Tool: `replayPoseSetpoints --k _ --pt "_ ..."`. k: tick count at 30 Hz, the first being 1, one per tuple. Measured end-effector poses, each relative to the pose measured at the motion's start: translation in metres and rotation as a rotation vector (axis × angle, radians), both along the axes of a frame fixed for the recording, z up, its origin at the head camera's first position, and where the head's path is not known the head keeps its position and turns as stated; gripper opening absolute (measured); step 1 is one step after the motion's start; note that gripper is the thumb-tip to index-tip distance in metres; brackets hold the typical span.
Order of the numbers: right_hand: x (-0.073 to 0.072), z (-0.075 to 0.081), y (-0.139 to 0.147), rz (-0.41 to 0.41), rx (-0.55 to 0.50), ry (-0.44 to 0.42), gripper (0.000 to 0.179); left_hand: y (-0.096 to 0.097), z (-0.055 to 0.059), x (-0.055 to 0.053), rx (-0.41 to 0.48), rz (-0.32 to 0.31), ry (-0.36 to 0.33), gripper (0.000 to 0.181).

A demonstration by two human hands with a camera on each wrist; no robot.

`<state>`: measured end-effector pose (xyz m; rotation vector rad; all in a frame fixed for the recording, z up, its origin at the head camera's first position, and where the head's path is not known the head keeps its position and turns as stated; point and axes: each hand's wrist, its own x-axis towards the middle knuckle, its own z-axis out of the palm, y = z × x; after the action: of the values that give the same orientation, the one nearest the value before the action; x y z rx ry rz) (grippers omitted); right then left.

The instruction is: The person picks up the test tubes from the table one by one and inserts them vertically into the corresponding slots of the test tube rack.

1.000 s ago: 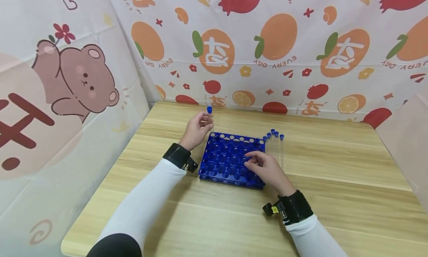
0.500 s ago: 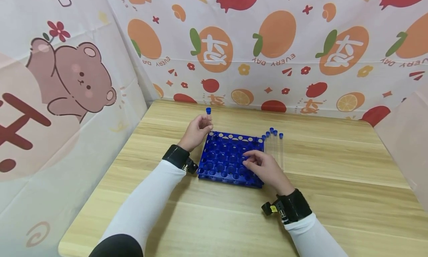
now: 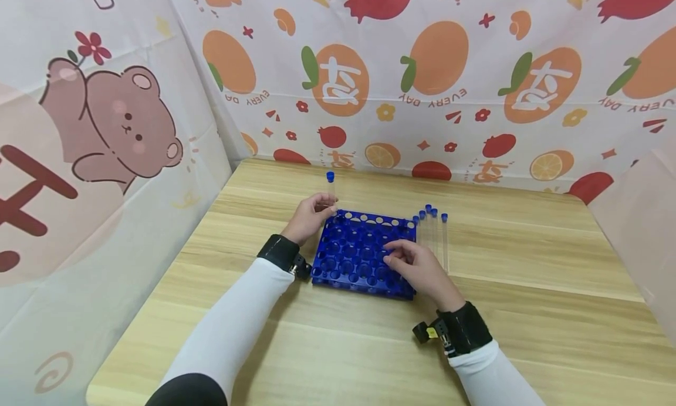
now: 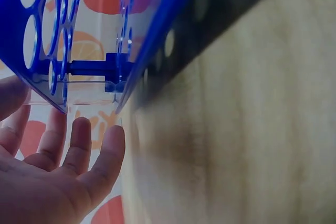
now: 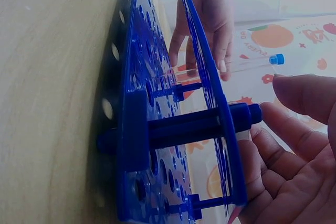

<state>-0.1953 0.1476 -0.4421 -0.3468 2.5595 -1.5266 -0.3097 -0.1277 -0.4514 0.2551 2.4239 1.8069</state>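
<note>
At the far left corner of the blue test tube rack (image 3: 351, 250), a clear test tube (image 3: 331, 189) with a blue cap stands through the top plate. My left hand (image 3: 308, 218) has thumb and forefinger round this tube, low down near the plate. Between the rack's two plates, the tube's lower part (image 4: 86, 93) shows in the left wrist view. My right hand (image 3: 419, 268) rests over the rack's right side, fingers loosely bent and thumb apart. In the right wrist view, its fingers (image 5: 252, 163) lie right at the top plate and nothing is held between them.
Several more blue-capped test tubes (image 3: 433, 236) lie side by side on the wooden table (image 3: 528, 312), just right of the rack. A fruit-print cloth (image 3: 391, 71) hangs behind the table, and a bear-print cloth (image 3: 121, 118) hangs at the left.
My left hand has slid down along the tube toward the rack's top plate, so more of the tube shows above the fingers. The right hand keeps its place over the rack.
</note>
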Motion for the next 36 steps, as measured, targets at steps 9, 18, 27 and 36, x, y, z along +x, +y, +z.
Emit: replayPoseSetpoints --k 9,18,27,36 --pt "0.0 0.0 -0.002 0.005 -0.005 0.0 0.028 0.001 -0.004 0.003 -0.026 -0.003 0.0 0.037" --pt "-0.001 0.0 -0.002 0.009 -0.012 0.012 0.028 -0.009 -0.004 0.004 -0.01 -0.047 -0.074 0.049" --pt "0.006 0.018 -0.003 -0.03 -0.011 0.068 0.026 -0.021 -0.013 0.008 0.088 -0.094 -0.147 0.051" --pt "-0.013 0.015 0.042 -0.143 0.11 0.117 0.035 -0.023 -0.02 0.009 0.136 -0.118 -0.143 0.049"
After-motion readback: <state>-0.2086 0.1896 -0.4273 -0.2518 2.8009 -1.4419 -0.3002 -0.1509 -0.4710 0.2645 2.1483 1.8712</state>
